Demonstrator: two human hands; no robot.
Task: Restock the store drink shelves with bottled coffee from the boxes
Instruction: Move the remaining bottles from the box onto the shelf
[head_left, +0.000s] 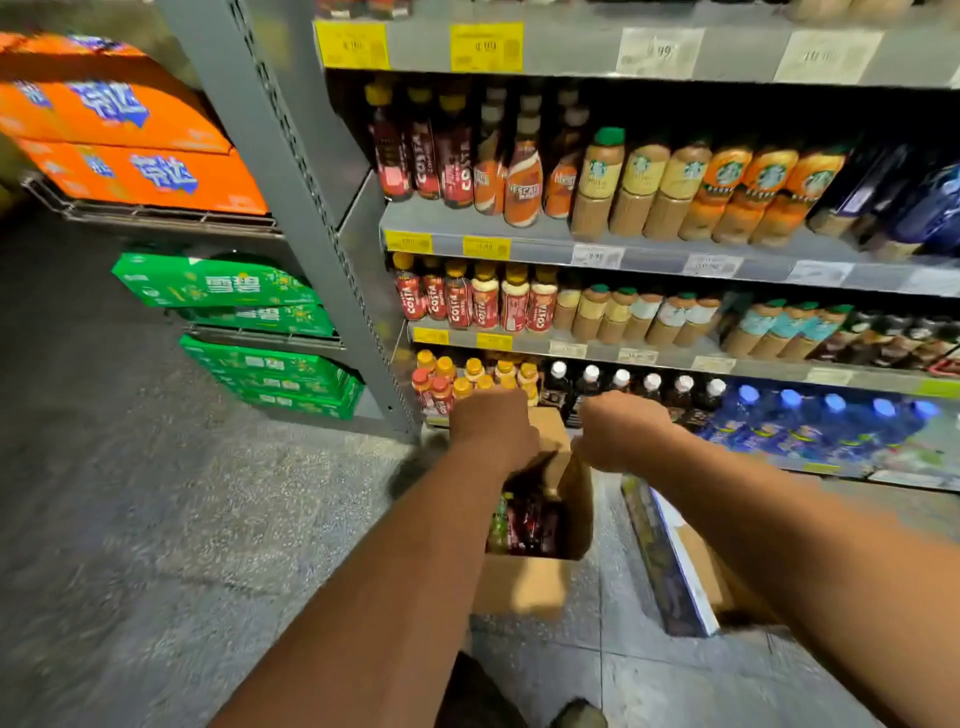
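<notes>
Bottled coffee (530, 519) stands packed in an opened cardboard box (524, 587) on the grey floor (156, 519), just in front of the lowest drink shelf (519, 240). The right hand (621, 431) is clenched on the top edge of the box's right flap. The left hand (493, 431) curls down over the box's far rim; blur hides whether it grasps anything. A second box (675, 561) lies just to the right. Orange cartons (130, 171) and green cartons (218, 286) sit on a rack to the left.
</notes>
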